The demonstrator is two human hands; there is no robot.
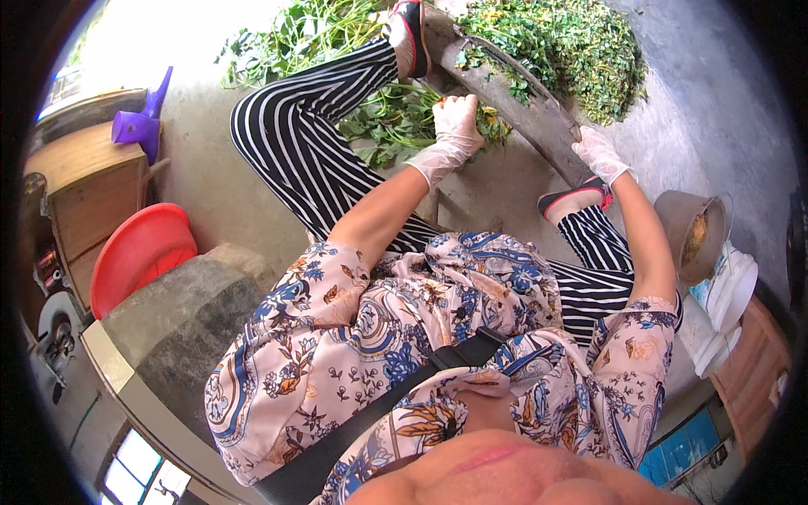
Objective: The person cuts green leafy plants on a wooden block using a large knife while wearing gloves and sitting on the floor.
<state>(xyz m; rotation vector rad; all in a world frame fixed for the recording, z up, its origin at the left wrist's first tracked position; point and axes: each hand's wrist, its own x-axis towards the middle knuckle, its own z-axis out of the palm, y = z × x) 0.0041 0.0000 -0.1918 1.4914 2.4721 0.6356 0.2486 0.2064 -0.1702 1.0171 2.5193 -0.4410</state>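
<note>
My left hand (pixel 456 129), in a thin white glove, is closed in a fist on leafy green stems (pixel 391 123) that hang below and to both sides of it. Gloved the same way, my right hand (pixel 596 151) grips the near end of a long lever blade (pixel 530 77). This blade runs along a worn wooden beam (pixel 505 113) lying across the floor between my feet. Chopped greens (pixel 587 63) are heaped beyond the blade, and some leaf pieces lie against it. The blade's far end is partly hidden by leaves.
Uncut vines (pixel 315 31) lie at the upper left. A red basin (pixel 145 252) leans by a concrete block (pixel 189 315). A purple plastic vessel (pixel 136 126) is by a wooden cabinet (pixel 95 183). On the right are a metal pot (pixel 678 218) with yellow grain and white buckets (pixel 735 284).
</note>
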